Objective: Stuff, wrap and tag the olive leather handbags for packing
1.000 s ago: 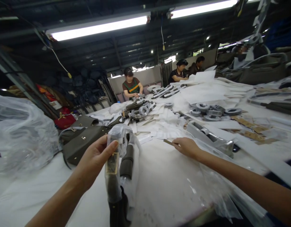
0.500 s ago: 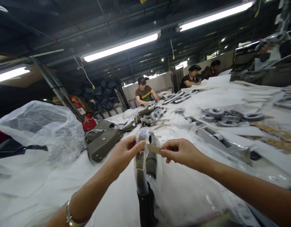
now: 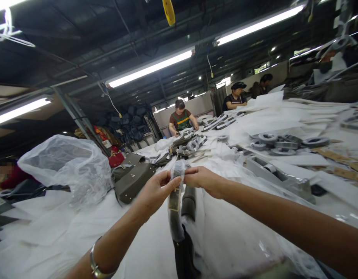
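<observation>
A dark bag strap, partly wrapped in clear film and white padding, stands upright in front of me. It has a gold-coloured metal frame on it, and a second dark length runs beside it. My left hand is closed round the strap near its top, thumb on the near face. From the other side, my right hand pinches the same wrapped part, its fingertips against the wrap. The small tan strip is hidden from view now.
Left of the strap lies an olive bag, with a clear plastic bag beside it. To the right are a grey tape dispenser and several tape rolls. White sheets cover much of the table. A co-worker handles things at the far side.
My right hand has moved left to the strap, and the tan strip it pinched no longer shows. My left hand keeps its hold. The view has shifted slightly.
</observation>
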`<action>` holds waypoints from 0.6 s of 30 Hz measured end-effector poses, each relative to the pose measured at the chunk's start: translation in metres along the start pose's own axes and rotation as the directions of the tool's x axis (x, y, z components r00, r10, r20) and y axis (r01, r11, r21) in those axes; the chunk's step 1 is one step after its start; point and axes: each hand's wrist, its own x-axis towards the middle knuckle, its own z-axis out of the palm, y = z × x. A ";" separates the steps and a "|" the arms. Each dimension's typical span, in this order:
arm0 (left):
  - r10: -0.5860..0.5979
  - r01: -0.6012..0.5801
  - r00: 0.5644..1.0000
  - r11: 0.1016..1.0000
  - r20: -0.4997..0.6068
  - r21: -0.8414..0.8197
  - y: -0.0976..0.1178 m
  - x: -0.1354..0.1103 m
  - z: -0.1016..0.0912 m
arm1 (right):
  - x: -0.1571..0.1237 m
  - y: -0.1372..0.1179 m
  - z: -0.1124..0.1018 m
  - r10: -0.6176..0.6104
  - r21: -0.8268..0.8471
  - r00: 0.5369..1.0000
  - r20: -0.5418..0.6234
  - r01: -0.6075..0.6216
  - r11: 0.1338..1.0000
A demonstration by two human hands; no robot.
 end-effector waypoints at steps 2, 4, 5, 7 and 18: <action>0.029 -0.028 0.999 0.997 -0.015 0.075 -0.002 0.000 -0.003 | -0.005 -0.006 0.001 0.062 0.074 0.994 0.086 -0.069 0.995; 0.071 -0.067 0.997 0.985 -0.019 0.161 -0.003 0.000 -0.006 | -0.009 -0.010 0.000 0.086 0.129 0.984 0.158 -0.107 0.986; 0.093 -0.087 0.996 0.975 -0.018 0.205 -0.003 0.000 -0.008 | -0.011 -0.012 0.001 0.087 0.136 0.981 0.172 -0.111 0.984; 0.128 -0.117 0.992 0.948 -0.018 0.297 -0.002 0.000 -0.010 | -0.013 -0.013 0.003 0.080 0.091 0.989 0.123 -0.091 0.992; -0.058 0.042 0.957 0.997 -0.286 -0.061 -0.009 -0.009 0.009 | -0.015 -0.006 0.015 0.090 -0.022 0.987 -0.129 -0.094 0.995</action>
